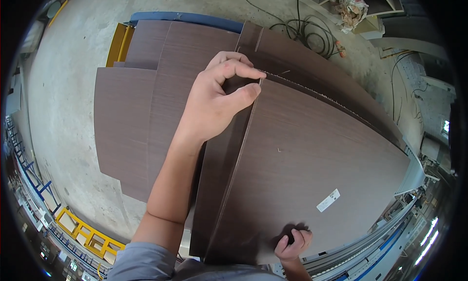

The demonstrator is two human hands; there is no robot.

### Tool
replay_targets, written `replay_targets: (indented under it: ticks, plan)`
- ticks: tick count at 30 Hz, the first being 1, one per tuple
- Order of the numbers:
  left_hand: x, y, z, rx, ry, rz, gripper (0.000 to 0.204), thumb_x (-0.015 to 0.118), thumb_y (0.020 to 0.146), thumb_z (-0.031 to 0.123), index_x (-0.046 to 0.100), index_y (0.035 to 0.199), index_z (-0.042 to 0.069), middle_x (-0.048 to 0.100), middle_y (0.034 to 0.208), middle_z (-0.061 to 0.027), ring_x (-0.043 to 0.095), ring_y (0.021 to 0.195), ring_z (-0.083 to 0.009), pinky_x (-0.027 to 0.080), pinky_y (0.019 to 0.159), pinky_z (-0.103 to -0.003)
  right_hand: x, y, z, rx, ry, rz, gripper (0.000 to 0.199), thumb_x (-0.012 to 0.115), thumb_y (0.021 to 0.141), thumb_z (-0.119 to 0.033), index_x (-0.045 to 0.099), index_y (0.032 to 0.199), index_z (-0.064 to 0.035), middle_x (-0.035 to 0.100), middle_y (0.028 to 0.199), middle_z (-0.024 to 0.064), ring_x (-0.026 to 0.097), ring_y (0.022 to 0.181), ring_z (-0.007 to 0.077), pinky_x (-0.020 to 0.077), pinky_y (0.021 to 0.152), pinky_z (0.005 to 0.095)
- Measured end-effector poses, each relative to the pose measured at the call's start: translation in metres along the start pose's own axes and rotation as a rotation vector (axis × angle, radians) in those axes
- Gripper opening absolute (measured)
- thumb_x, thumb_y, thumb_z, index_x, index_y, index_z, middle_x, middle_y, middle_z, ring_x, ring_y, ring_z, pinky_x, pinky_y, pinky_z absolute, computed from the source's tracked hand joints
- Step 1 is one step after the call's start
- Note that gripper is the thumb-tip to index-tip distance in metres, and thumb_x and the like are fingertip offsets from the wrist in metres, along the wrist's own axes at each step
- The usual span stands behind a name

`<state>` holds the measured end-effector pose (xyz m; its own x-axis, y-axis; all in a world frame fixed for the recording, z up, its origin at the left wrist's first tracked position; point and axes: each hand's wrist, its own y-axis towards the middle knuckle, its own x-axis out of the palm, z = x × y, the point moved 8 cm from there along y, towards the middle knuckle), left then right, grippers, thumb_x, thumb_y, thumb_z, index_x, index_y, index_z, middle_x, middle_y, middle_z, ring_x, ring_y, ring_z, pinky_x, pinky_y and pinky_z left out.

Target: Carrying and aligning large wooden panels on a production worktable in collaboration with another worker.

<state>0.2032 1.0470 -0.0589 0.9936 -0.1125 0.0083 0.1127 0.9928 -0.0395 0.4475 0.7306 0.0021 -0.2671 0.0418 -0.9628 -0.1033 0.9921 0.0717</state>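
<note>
A large brown wood-grain panel (292, 134) lies before me, a white label (328, 200) on its face. My left hand (214, 95) reaches across to its far left corner, and the thumb and index finger pinch the edge there. Close to my body, my right hand (294, 244) is over the panel's near part with its fingers curled in. A dark patch shows between the right thumb and fingers; whether it is shadow or a held thing I cannot make out. Under and beyond the panel's left edge lie more brown boards (195, 51).
Beyond the boards runs a blue edge (185, 16), with a yellow metal part (123, 44) at the far left. Coiled black cable (312, 37) lies on the concrete floor. A yellow frame (85, 232) stands at the lower left, and metal rails (370, 251) at the lower right.
</note>
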Motion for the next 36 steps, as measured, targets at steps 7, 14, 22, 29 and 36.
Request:
replay_targets:
  ticks: [7,14,22,29,36]
  plan:
    - [-0.001,0.004,-0.001,0.005,-0.039,0.028,0.011,0.060,0.085,0.004,0.069,0.091,0.002,0.057,0.102,-0.0072,0.051,0.101,-0.0160,0.037,0.091,-0.028,0.000,0.001,0.001,-0.010,0.013,-0.013,0.027,0.055,0.080,-0.021,0.051,0.098,-0.0012,0.048,0.088,0.0148,0.045,0.072,0.0306,0.0376,0.063,0.0422]
    - [-0.001,0.006,0.002,0.002,-0.049,0.036,0.012,0.060,0.082,0.002,0.070,0.090,0.001,0.058,0.101,-0.0076,0.052,0.097,-0.0151,0.039,0.087,-0.027,-0.001,-0.002,0.000,-0.011,-0.011,-0.003,0.028,0.055,0.079,-0.022,0.051,0.096,-0.0007,0.047,0.088,0.0151,0.046,0.072,0.0311,0.0390,0.066,0.0432]
    - [0.002,0.017,0.001,-0.080,0.021,-0.019,0.011,0.058,0.070,0.001,0.066,0.078,0.000,0.056,0.092,-0.0050,0.051,0.085,-0.0121,0.039,0.077,-0.024,0.000,-0.004,0.002,0.010,-0.008,0.001,0.028,0.055,0.079,-0.024,0.051,0.095,-0.0005,0.048,0.089,0.0152,0.046,0.073,0.0313,0.0398,0.070,0.0447]
    - [0.001,0.018,-0.004,-0.071,-0.025,-0.040,0.017,0.055,0.065,-0.001,0.066,0.078,0.000,0.054,0.093,-0.0051,0.048,0.085,-0.0115,0.037,0.077,-0.023,0.000,-0.006,0.003,0.022,0.004,-0.003,0.027,0.055,0.078,-0.023,0.051,0.095,-0.0018,0.048,0.089,0.0148,0.046,0.074,0.0310,0.0391,0.070,0.0448]
    - [0.002,0.018,-0.003,-0.061,-0.002,-0.049,0.016,0.058,0.065,0.005,0.065,0.079,0.000,0.054,0.093,-0.0061,0.048,0.088,-0.0129,0.036,0.081,-0.024,-0.001,-0.003,0.002,0.012,0.035,0.014,0.028,0.055,0.078,-0.022,0.050,0.098,-0.0025,0.048,0.086,0.0145,0.045,0.072,0.0297,0.0381,0.067,0.0440]
